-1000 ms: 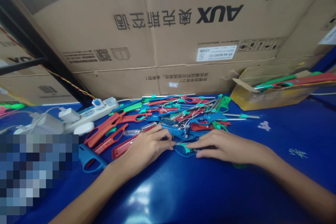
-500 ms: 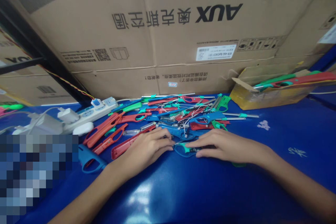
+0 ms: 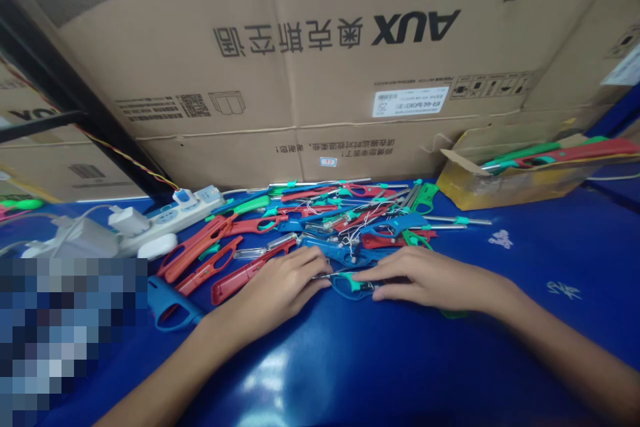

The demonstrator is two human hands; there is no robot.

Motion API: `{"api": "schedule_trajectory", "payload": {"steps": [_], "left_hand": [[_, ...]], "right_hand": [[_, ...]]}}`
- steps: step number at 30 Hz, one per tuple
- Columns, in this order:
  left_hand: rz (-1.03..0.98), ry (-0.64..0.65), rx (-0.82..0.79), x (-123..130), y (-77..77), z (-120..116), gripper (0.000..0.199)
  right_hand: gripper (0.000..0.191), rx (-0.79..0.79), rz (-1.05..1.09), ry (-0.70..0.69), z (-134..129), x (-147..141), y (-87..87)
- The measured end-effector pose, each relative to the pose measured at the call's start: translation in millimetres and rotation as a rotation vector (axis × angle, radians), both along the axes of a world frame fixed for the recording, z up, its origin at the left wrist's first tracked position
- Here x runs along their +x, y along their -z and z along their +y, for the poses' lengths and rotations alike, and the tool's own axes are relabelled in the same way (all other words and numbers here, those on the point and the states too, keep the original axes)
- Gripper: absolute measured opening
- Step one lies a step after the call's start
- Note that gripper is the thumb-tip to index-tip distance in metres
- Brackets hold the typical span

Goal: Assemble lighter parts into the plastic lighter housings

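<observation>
A blue utility lighter casing [image 3: 345, 290] lies on the table between my hands, its inner side facing up. A green trigger [image 3: 356, 281] and a small black part sit in it. My left hand [image 3: 297, 275] closes its fingers at the casing's left end, near a thin metal piece. My right hand [image 3: 420, 273] has its index finger on the green trigger and its thumb by the casing's near edge. The fingers hide both ends of the casing. Just behind lies a heap of red, blue and green lighter parts, including another blue casing [image 3: 325, 250] and white wires.
A taped cardboard box [image 3: 505, 187] with lighters stands at the back right. To the left lie a white power strip [image 3: 173, 219] with plugs, red casing halves [image 3: 230, 285] and a blue handle piece [image 3: 173, 303]. A large cardboard sheet [image 3: 325, 93] closes off the back.
My left fingers have shifted slightly, and more of the thin metal piece shows by them. My right hand and the blue casing stay almost where they were.
</observation>
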State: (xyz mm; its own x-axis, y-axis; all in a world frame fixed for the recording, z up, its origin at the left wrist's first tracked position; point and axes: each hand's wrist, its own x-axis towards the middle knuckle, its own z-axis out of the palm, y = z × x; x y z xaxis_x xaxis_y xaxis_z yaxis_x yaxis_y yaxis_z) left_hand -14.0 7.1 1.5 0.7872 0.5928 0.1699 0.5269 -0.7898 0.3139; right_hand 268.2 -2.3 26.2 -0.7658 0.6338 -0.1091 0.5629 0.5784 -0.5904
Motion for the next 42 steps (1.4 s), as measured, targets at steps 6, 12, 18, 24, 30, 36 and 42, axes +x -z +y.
{"api": "schedule_trajectory", "payload": {"steps": [6, 12, 18, 24, 30, 36, 42], "left_hand": [[0.035, -0.019, 0.011, 1, -1.0, -4, 0.014], [0.054, -0.022, 0.003, 0, -2.9, -8, 0.019], [0.064, -0.03, -0.002, 0, -3.6, -8, 0.019], [0.074, -0.029, 0.001, 0, -3.2, -9, 0.021], [0.04, -0.015, 0.017, 0, -2.8, -9, 0.021], [0.063, -0.019, 0.004, 0, -3.7, -9, 0.022], [0.116, 0.036, -0.003, 0, -8.3, -11, 0.024]], "right_hand": [[0.042, -0.011, 0.033, 0.005, 0, 0, 0.0], [0.04, -0.027, 0.039, 0.001, 0, 0, -1.8], [0.04, -0.037, 0.051, 0.006, 0, -1, -0.3], [0.04, -0.046, 0.056, 0.014, 0, 0, 0.3], [0.04, -0.037, 0.05, 0.011, 0, 0, -0.7], [0.04, -0.028, 0.043, 0.016, -1, 0, -0.7], [0.037, -0.032, 0.046, -0.002, 0, 0, -1.4]]}}
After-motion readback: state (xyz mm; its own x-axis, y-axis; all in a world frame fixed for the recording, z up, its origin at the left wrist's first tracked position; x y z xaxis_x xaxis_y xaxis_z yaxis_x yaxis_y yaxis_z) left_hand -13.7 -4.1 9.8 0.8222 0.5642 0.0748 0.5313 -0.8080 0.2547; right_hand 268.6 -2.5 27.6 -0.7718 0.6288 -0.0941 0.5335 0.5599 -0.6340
